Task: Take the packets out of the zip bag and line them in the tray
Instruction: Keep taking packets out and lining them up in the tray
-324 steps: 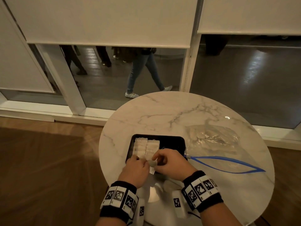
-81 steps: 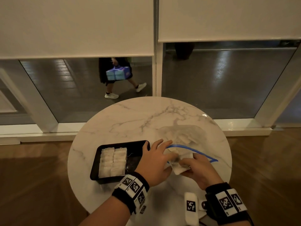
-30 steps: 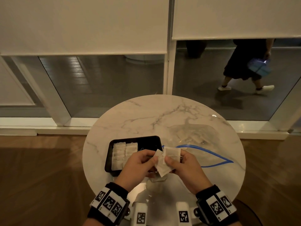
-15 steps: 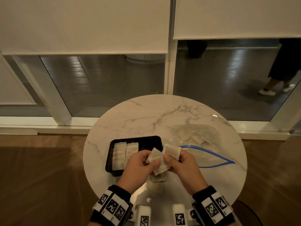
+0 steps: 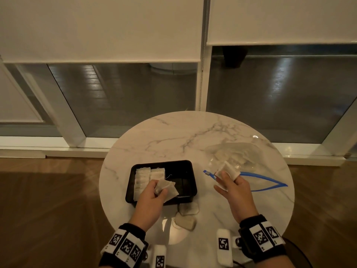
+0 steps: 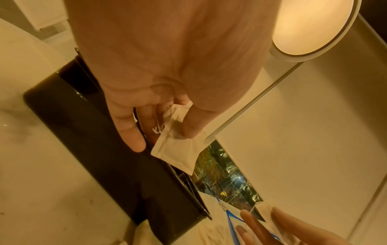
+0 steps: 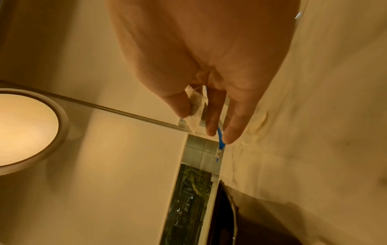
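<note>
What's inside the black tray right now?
Two rows of white packets fill the black tray's left part; the right part looks bare. The left hand and its packets cover the near-left area.

Both hands raised apart, left hand (image 5: pixel 152 196) and right hand (image 5: pixel 232 188) pinching.

A round white marble-patterned desk (image 5: pixel 173 140) stands on a brown wooden floor (image 5: pixel 48 200). Beyond the hands, white roller blinds (image 5: pixel 100 28) hang half-lowered over tall white-framed glass windows (image 5: pixel 125 97). A round glowing ceiling lamp (image 6: pixel 314 26) shows in both wrist views.
</note>
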`<control>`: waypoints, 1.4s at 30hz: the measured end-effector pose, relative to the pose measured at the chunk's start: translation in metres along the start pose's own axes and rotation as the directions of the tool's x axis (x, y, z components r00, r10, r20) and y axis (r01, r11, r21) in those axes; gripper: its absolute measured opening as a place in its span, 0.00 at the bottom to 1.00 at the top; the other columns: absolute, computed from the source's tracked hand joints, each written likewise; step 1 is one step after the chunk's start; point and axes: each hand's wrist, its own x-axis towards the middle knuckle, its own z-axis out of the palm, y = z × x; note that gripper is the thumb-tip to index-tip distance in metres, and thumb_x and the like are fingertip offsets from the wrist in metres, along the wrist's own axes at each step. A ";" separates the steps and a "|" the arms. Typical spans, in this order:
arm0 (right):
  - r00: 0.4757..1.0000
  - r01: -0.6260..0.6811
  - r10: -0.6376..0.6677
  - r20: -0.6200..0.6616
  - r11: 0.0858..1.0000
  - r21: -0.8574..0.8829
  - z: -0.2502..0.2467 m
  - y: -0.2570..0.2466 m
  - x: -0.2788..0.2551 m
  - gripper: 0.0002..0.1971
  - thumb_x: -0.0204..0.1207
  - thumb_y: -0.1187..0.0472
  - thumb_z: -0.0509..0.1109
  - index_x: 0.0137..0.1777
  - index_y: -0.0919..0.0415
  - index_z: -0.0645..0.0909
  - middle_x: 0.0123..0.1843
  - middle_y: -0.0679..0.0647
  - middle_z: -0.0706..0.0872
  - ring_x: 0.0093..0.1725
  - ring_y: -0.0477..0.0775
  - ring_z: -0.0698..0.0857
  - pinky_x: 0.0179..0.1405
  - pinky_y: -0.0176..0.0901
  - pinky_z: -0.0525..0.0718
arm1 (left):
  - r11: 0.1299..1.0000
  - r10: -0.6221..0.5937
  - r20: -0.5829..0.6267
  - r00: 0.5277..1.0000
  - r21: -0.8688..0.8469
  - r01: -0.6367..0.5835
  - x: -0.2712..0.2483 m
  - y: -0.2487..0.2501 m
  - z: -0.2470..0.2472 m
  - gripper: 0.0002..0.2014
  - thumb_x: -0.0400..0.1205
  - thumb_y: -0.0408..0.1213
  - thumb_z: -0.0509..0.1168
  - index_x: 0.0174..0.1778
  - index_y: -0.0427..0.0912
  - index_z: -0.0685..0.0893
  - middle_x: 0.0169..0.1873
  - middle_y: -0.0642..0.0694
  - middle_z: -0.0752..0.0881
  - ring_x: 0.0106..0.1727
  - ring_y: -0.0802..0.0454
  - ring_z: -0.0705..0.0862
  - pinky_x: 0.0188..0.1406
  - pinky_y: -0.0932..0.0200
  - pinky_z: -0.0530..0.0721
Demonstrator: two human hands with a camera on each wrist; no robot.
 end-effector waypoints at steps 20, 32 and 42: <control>0.986 0.065 -0.009 0.167 0.942 -0.330 0.054 -0.014 0.004 0.05 0.79 0.67 0.73 0.51 0.58 0.86 0.41 0.54 0.90 0.36 0.48 0.83 0.29 0.40 0.77 | 0.997 0.043 -0.428 0.903 -0.033 -0.064 0.013 -0.001 -0.042 0.06 0.89 0.44 0.63 0.57 0.47 0.79 0.47 0.51 0.86 0.49 0.52 0.85 0.50 0.50 0.84; 0.946 0.240 0.046 0.322 0.570 -0.786 0.108 -0.004 0.051 0.04 0.76 0.63 0.75 0.44 0.55 0.91 0.41 0.53 0.92 0.41 0.53 0.92 0.46 0.50 0.93 | 0.998 -0.007 -0.362 0.932 0.061 0.031 0.030 -0.030 -0.042 0.09 0.92 0.44 0.52 0.55 0.41 0.71 0.47 0.44 0.84 0.49 0.47 0.85 0.54 0.41 0.85; 0.935 0.300 0.130 0.329 0.202 -0.932 0.147 0.000 0.077 0.08 0.76 0.69 0.72 0.50 0.65 0.92 0.50 0.63 0.92 0.50 0.61 0.90 0.54 0.50 0.90 | 0.996 0.014 -0.361 0.932 0.084 0.018 0.035 -0.036 -0.042 0.06 0.92 0.42 0.53 0.53 0.44 0.70 0.47 0.48 0.84 0.48 0.54 0.85 0.44 0.54 0.81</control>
